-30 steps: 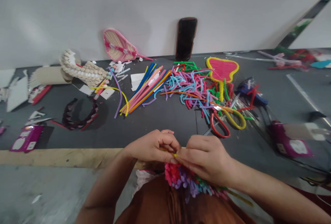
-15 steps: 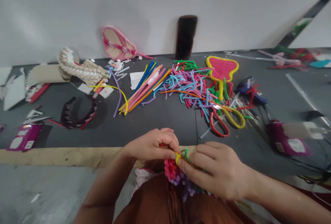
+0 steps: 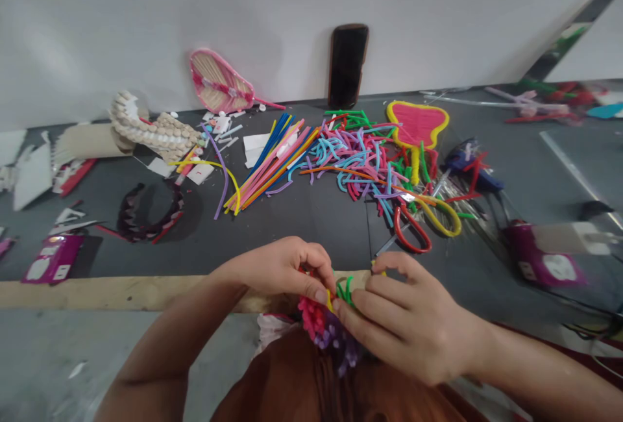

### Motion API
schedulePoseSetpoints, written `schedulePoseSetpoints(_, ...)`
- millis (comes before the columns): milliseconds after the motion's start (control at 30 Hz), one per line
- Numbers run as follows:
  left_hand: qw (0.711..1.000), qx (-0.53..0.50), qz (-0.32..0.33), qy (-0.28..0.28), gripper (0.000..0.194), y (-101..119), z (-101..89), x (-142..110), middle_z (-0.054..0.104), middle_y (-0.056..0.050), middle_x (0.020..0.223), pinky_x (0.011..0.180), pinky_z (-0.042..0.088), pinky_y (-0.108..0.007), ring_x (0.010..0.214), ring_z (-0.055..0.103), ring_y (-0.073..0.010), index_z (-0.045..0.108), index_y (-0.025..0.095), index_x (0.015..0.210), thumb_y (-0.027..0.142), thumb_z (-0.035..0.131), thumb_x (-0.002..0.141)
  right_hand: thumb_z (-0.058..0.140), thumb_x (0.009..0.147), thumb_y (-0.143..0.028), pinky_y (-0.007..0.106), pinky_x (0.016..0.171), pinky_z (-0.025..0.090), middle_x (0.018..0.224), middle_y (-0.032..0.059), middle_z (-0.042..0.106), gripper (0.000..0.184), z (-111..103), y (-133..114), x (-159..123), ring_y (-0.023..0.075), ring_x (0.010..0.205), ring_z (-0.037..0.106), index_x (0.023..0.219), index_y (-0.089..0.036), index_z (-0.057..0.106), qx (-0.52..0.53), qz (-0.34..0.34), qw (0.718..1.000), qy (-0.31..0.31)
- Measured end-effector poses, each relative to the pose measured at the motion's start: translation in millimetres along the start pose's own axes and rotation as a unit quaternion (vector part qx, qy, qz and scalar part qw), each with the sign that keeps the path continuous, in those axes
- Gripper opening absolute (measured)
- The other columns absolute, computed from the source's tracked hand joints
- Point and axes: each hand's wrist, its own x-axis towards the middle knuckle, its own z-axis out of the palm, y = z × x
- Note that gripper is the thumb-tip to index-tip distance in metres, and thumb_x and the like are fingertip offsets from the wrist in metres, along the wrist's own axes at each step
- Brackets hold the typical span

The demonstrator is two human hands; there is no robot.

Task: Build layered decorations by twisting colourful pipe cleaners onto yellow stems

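Note:
My left hand [image 3: 294, 273] is closed, its thumb and fingertips pinching a yellow pipe cleaner [image 3: 329, 300] at the top of a pipe-cleaner flower bunch. Pink-red loops [image 3: 313, 318] of the bunch hang below the thumb, with purple ones [image 3: 341, 347] lower down over my lap. From the right, my right hand [image 3: 413, 318] is closed with its thumb tip at the same yellow piece. Curled green pipe cleaner ends [image 3: 345, 289] poke up between the two hands. A yellow bit shows near the right index finger. The fingers hide much of the bunch.
On the dark table lie straight pipe cleaners [image 3: 272, 165], a heap of short cut pieces [image 3: 357, 162] and scissors with red and yellow loops [image 3: 413, 230]. A phone [image 3: 348, 66] leans on the wall near a pink leaf-shaped fan [image 3: 220, 80]. Purple boxes [image 3: 54, 260] stand at both sides.
My hands and the flower bunch have shifted slightly left. The right index finger has lifted and curled, and more of the green ends shows between the hands.

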Motion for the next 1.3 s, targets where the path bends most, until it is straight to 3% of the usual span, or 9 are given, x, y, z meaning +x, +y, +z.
schedulePoseSetpoints(133, 0.999, 0.009, -0.03, -0.02, 0.029, 8, -0.3, -4, 0.062, -0.004, 0.094, 0.078, 0.048, -0.022, 0.085, 0.06, -0.0141, 0.072, 0.017, 0.103, 0.037, 0.07, 0.08, 0.05, 0.091, -0.01, 0.045, 0.088, 0.041, 0.07, -0.0011, 0.064, 0.018, 0, -2, -5, 0.0122, 0.065, 0.056, 0.094, -0.014, 0.068, 0.012, 0.004, 1.0, -0.014)
schedulePoseSetpoints(233, 0.997, 0.065, -0.03, -0.032, 0.024, 16, 0.4, -7, 0.063, -0.004, 0.096, 0.082, 0.046, -0.021, 0.09, 0.06, -0.0152, 0.073, 0.018, 0.098, 0.036, 0.068, 0.083, 0.049, 0.091, -0.01, 0.045, 0.089, 0.041, 0.069, -0.001, 0.063, 0.019, -1, -2, -6, 0.0126, 0.065, 0.055, 0.093, -0.013, 0.068, 0.022, 0.011, 1.0, -0.008)
schedulePoseSetpoints(400, 0.984, 0.161, -0.043, -0.064, 0.017, 23, 2.5, -10, 0.062, -0.002, 0.091, 0.083, 0.044, -0.02, 0.092, 0.058, -0.0144, 0.072, 0.019, 0.09, 0.035, 0.064, 0.086, 0.053, 0.09, -0.013, 0.04, 0.078, 0.045, 0.063, -0.0026, 0.059, 0.016, -3, -4, -6, 0.0119, 0.059, 0.052, 0.089, -0.015, 0.068, 0.032, 0.003, 0.999, -0.006)
schedulePoseSetpoints(600, 0.986, 0.141, -0.006, -0.091, 0.015, 22, 5.9, -12, 0.065, -0.003, 0.085, 0.086, 0.042, -0.022, 0.092, 0.056, -0.0152, 0.068, 0.018, 0.089, 0.029, 0.058, 0.09, 0.052, 0.089, -0.016, 0.04, 0.066, 0.046, 0.06, -0.001, 0.055, 0.019, -3, -10, -5, 0.0139, 0.054, 0.048, 0.09, -0.013, 0.07, 0.034, -0.058, 0.997, -0.026)
schedulePoseSetpoints(800, 0.986, 0.158, -0.024, -0.035, 0.015, 20, 16.6, -13, 0.064, -0.002, 0.086, 0.082, 0.041, -0.023, 0.09, 0.055, -0.0156, 0.067, 0.017, 0.083, 0.032, 0.068, 0.082, 0.047, 0.086, -0.013, 0.041, 0.062, 0.046, 0.059, 0.0008, 0.055, 0.023, -4, -12, 0, 0.0155, 0.052, 0.047, 0.083, -0.014, 0.071, 0.034, -0.052, 0.997, -0.034)
schedulePoseSetpoints(1000, 0.984, 0.174, -0.023, -0.004, 0.011, 17, 22.2, -14, 0.065, 0.001, 0.082, 0.085, 0.037, -0.025, 0.088, 0.054, -0.0139, 0.066, 0.018, 0.079, 0.028, 0.066, 0.084, 0.037, 0.096, -0.015, 0.034, 0.06, 0.044, 0.073, 0.0037, 0.064, 0.029, -14, -1, -7, 0.0169, 0.065, 0.055, 0.1, -0.014, 0.067, 0.108, 0.015, 0.99, -0.086)
schedulePoseSetpoints(1100, 0.986, 0.16, -0.034, 0.01, 0.006, 17, 21.3, -13, 0.063, 0.001, 0.082, 0.08, 0.039, -0.021, 0.088, 0.054, -0.0132, 0.066, 0.018, 0.078, 0.022, 0.065, 0.082, 0.033, 0.1, -0.016, 0.033, 0.065, 0.045, 0.082, 0.0054, 0.066, 0.034, -21, 6, -15, 0.0171, 0.073, 0.056, 0.094, -0.016, 0.066, 0.121, 0.065, 0.984, -0.117)
schedulePoseSetpoints(1200, 0.986, 0.16, -0.03, 0.023, 0.005, 16, 22.0, -12, 0.061, 0.001, 0.08, 0.079, 0.04, -0.02, 0.087, 0.054, -0.0129, 0.065, 0.018, 0.075, 0.02, 0.066, 0.079, 0.036, 0.099, -0.016, 0.037, 0.075, 0.045, 0.089, 0.0061, 0.067, 0.033, -26, 10, -17, 0.0207, 0.084, 0.056, 0.087, -0.019, 0.067, 0.057, 0.092, 0.99, -0.095)
schedulePoseSetpoints(1300, 0.984, 0.173, -0.034, 0.034, 0.002, 16, 22.9, -11, 0.061, 0.0, 0.083, 0.08, 0.04, -0.021, 0.09, 0.054, -0.0136, 0.066, 0.018, 0.077, 0.02, 0.065, 0.079, 0.041, 0.096, -0.015, 0.035, 0.067, 0.044, 0.08, 0.0045, 0.065, 0.028, -29, 8, -13, 0.0195, 0.074, 0.053, 0.088, -0.019, 0.068, 0.024, 0.078, 0.995, -0.058)
